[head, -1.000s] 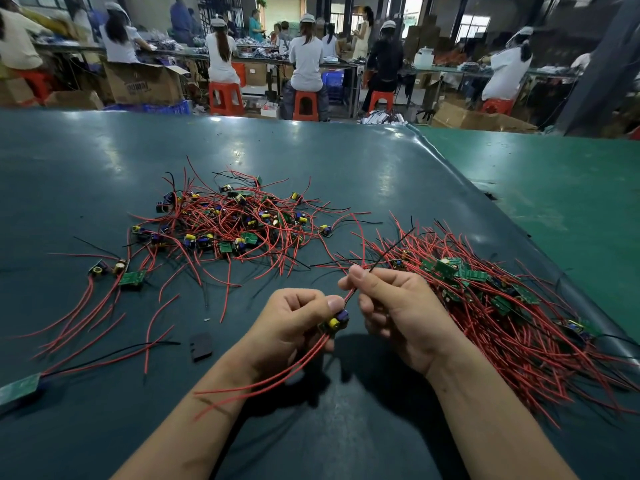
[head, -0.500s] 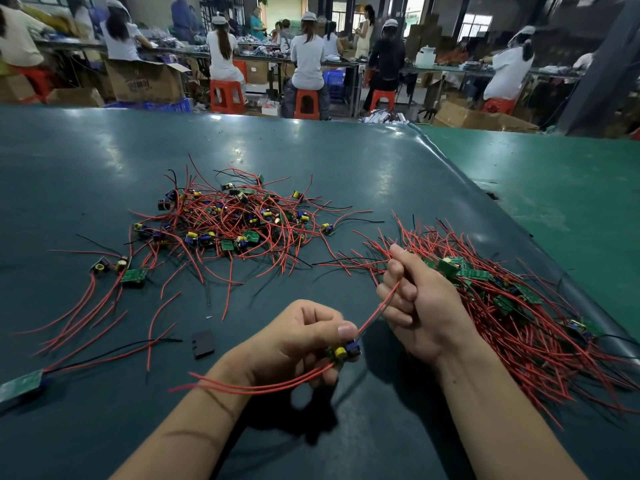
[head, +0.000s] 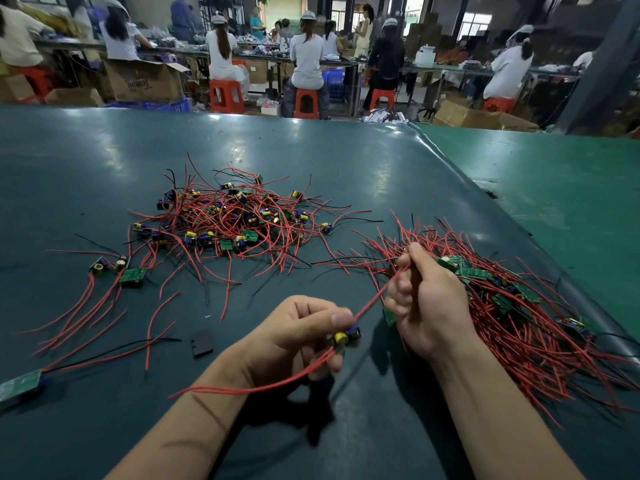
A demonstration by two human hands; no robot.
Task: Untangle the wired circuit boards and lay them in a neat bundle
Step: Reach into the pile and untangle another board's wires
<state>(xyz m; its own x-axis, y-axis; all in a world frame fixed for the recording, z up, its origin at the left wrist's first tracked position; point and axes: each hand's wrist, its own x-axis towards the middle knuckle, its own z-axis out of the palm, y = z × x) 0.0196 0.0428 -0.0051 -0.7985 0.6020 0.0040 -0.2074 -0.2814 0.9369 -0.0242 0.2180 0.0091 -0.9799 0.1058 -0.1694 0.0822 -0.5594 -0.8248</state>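
1. The left hand (head: pixel 298 336) has its thumb and fingers curled round a small circuit board (head: pixel 346 336), its red wires trailing back under the wrist.
2. The right hand (head: pixel 427 303) pinches one red wire (head: pixel 375 296) stretched taut from that board.
3. A tangled pile (head: pixel 228 220) lies farther out on the dark table (head: pixel 311 150).
4. The sorted bundle (head: pixel 512 306) lies just beside the right hand.

Legible text is limited to one item. A cardboard box (head: pixel 143 81) on the floor beyond the table's far edge, at upper left, carries dark printed lettering on its side; the characters are too blurred to read. No other label, number or sign is readable.
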